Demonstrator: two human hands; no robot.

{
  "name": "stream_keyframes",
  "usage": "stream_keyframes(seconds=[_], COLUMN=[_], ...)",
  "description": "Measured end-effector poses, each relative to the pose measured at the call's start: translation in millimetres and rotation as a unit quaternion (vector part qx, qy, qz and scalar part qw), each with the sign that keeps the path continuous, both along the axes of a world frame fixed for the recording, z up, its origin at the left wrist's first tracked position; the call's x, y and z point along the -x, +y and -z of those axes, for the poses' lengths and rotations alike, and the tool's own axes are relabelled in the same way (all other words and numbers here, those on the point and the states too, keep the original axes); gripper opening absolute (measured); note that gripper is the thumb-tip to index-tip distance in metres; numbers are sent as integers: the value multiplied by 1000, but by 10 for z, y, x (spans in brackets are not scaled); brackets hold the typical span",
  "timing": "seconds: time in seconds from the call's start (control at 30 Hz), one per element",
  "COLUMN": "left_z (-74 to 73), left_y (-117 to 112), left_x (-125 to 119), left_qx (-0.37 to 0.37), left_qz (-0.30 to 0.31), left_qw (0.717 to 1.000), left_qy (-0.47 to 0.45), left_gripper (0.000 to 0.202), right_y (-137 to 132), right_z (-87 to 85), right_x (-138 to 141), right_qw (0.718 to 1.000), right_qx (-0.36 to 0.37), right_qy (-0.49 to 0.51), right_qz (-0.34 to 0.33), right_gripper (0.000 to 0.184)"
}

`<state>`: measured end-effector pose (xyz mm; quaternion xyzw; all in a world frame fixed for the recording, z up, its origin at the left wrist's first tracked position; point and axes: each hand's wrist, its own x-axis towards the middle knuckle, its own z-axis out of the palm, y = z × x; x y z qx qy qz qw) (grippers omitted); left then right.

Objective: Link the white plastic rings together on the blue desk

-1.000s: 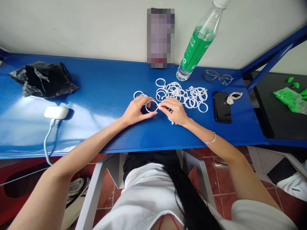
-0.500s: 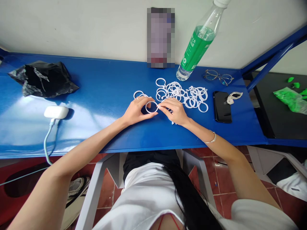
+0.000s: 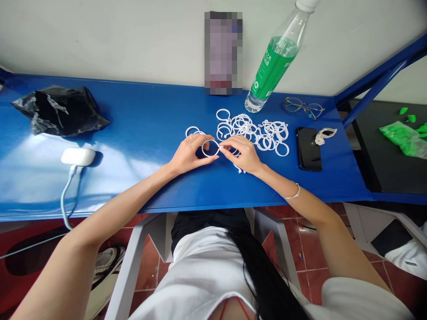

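Between my hands, just above the blue table (image 3: 160, 133), is a white plastic ring (image 3: 202, 150). My left hand (image 3: 188, 153) curls around it, thumb and fingers on its rim. With thumb and forefinger my right hand (image 3: 243, 154) pinches the ring's right side, where a small end piece is mostly hidden by the fingertips. Beyond the right hand lies a loose pile of white rings (image 3: 242, 122), several with small eyelets. Another white ring (image 3: 192, 129) rests behind the left hand, and part of one more shows under the right hand.
A bottle with a green label (image 3: 271, 66) and eyeglasses (image 3: 303, 106) stand beyond the pile. To the right is a black phone (image 3: 307, 155). On the left are a black plastic bag (image 3: 63, 111) and a white case (image 3: 78, 156) with a cable. A pixelated upright object (image 3: 223, 53) leans against the wall.
Both hands stay almost in place, still holding the same ring. The right fingertips have shifted only slightly at its right side.
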<state>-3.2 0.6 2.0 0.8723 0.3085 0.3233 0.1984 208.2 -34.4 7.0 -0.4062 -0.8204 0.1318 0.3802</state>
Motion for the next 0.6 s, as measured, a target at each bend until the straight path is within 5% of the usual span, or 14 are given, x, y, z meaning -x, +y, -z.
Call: stream_keyframes(seconds=[0.6], left_z=[15], left_y=[17], left_x=[6], left_qx=[-31], left_qz=[10], left_qw=[999], left_qy=[29], left_gripper=[45], right_y=[-6], right_z=[26], right_x=[-16], right_qw=[1000], right_qx=[10], right_qy=[18], right_qz=[6], right_gripper=[20])
